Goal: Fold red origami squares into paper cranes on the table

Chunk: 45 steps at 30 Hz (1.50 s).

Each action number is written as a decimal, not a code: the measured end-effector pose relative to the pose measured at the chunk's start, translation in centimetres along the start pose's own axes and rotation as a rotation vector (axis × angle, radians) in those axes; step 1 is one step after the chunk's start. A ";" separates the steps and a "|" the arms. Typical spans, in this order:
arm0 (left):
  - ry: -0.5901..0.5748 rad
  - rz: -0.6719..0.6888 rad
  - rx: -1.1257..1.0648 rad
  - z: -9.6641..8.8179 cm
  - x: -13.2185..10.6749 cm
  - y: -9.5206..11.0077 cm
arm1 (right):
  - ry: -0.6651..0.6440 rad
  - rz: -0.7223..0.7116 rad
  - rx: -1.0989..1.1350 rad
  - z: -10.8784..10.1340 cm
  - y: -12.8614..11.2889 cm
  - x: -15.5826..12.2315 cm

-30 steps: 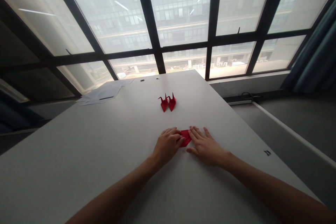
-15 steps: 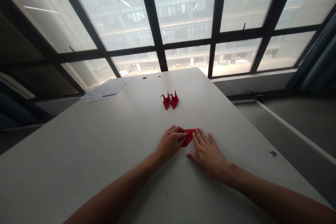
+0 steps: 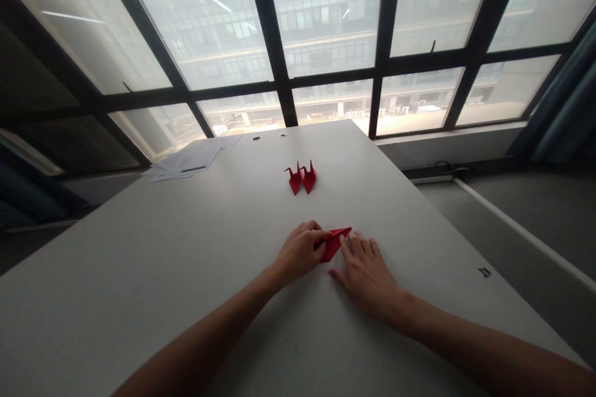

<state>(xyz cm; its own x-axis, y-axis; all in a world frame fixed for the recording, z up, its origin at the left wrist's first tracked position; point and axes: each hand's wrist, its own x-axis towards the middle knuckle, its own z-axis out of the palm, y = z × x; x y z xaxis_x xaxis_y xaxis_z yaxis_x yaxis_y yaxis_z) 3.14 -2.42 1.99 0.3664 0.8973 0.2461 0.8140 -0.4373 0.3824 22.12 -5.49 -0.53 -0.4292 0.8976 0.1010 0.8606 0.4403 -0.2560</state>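
Note:
A folded piece of red paper [image 3: 334, 240] lies on the white table [image 3: 186, 248] between my hands. My left hand [image 3: 300, 250] is curled, its fingertips pinching the paper's left edge and lifting it a little. Just right of the paper, my right hand [image 3: 365, 270] lies flat on the table with fingers stretched out and their tips at the paper's right side. Two finished red paper cranes [image 3: 302, 178] stand side by side farther back on the table.
A loose stack of white sheets [image 3: 189, 160] lies at the table's far left corner. Two small dark holes [image 3: 267, 136] mark the far edge. A small black mark [image 3: 484, 272] sits near the right edge. Large windows rise behind the table.
The paper's right tip has come out from under my right fingers, which slid back toward me. My left hand has closed tighter on the paper's left edge, raising it slightly.

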 end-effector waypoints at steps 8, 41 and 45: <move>0.025 -0.126 0.041 -0.1 -0.3 1.1 | -0.064 -0.151 0.050 -0.2 0.6 0.6; 0.076 -0.069 0.051 1.1 -0.1 0.2 | 0.140 -0.129 -0.130 -2.2 3.3 3.5; 0.070 -0.078 0.053 1.1 -0.1 0.4 | 0.163 -0.109 -0.107 -2.1 3.6 3.9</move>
<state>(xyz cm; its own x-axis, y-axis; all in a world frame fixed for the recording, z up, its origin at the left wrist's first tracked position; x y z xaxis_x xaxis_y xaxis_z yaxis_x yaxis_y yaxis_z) 3.88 -2.64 1.15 0.2703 0.9212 0.2799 0.8622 -0.3610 0.3555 24.13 -0.39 0.97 -0.4787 0.8327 0.2783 0.8395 0.5269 -0.1325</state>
